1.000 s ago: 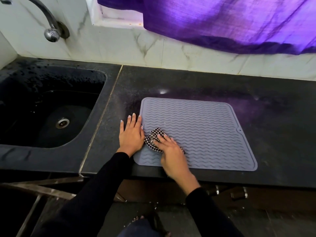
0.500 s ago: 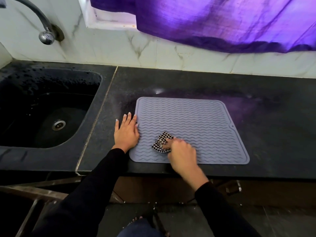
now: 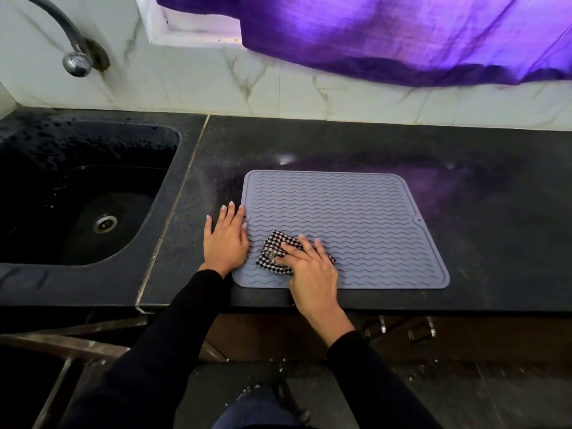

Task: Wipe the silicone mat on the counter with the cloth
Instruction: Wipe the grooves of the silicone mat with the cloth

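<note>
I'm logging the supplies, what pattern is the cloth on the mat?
The cloth is a black-and-white check, shown in the head view.

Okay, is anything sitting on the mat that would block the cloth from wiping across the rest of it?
Nothing visible does. The right hand presses the checked cloth on the mat's near-left part, and the ridged surface beyond it lies bare. The left hand rests flat at the mat's left edge, beside the cloth.

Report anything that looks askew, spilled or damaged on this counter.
Nothing is spilled or damaged. The silicone mat lies slightly askew on the counter, its right edge slanting. The left hand presses flat at its left edge; the right hand presses the checked cloth onto it. The sink is wet with droplets.
</note>
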The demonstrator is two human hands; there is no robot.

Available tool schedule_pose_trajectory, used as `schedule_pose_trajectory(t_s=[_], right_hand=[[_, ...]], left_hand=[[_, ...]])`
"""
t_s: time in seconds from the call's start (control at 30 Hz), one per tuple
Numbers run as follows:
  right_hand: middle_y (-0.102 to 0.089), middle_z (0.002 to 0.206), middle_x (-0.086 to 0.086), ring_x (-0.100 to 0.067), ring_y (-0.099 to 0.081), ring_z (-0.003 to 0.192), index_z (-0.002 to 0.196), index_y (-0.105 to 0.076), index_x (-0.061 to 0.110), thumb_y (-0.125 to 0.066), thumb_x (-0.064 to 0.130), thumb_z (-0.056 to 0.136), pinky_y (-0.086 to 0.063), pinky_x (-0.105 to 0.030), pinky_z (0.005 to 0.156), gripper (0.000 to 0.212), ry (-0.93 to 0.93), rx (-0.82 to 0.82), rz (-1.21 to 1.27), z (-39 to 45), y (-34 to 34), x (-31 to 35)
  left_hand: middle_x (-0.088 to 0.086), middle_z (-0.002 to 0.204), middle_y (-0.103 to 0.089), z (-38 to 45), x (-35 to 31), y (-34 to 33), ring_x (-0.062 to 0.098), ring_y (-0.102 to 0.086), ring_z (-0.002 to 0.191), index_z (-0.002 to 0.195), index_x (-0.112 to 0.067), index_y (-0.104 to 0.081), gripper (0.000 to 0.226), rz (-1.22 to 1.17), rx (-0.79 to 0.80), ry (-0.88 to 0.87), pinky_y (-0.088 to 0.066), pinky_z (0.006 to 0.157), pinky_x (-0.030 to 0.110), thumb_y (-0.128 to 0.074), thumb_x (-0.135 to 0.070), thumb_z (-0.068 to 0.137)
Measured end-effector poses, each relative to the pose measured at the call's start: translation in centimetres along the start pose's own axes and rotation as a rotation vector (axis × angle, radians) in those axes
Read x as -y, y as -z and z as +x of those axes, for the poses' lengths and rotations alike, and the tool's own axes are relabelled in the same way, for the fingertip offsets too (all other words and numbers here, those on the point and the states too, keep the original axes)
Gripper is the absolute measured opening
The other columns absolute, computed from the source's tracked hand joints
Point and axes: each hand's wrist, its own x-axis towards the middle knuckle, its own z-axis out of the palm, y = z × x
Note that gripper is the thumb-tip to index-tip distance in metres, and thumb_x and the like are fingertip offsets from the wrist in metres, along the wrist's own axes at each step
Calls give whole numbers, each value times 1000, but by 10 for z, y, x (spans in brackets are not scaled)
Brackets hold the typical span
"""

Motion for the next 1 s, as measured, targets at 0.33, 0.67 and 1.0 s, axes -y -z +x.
schedule_pose_trajectory(t_s=[0.33,0.67,1.0], right_hand=[[-57,132,2,-23,-34,138,98,-72,33,-59,6,79,-11,-34,117,35,-288,19,-55,-1,32,-49],[-41,146,-3,-23,-36,137,135,-48,19,-55,-4,82,-21,-33,115,58,-128,-16,57,7,2,-16],[-47,141,8,-18,-38,136,126,-57,29,-60,1,78,-20,-31,115,55,-124,17,-27,-5,18,-50]], left_hand=[[5,155,-20,0,-1,0,19,-12,144,145,-17,-28,47,-30,1,18,-1,116,45,-27,-27,99],[10,154,-21,19,-9,0,24,-14,144,145,-8,-24,54,44,22,-36,-4,116,47,-22,-30,96],[4,154,-23,21,-5,-5,17,-14,144,145,-14,-27,48,-17,-11,-24,-5,116,43,-28,-25,99]])
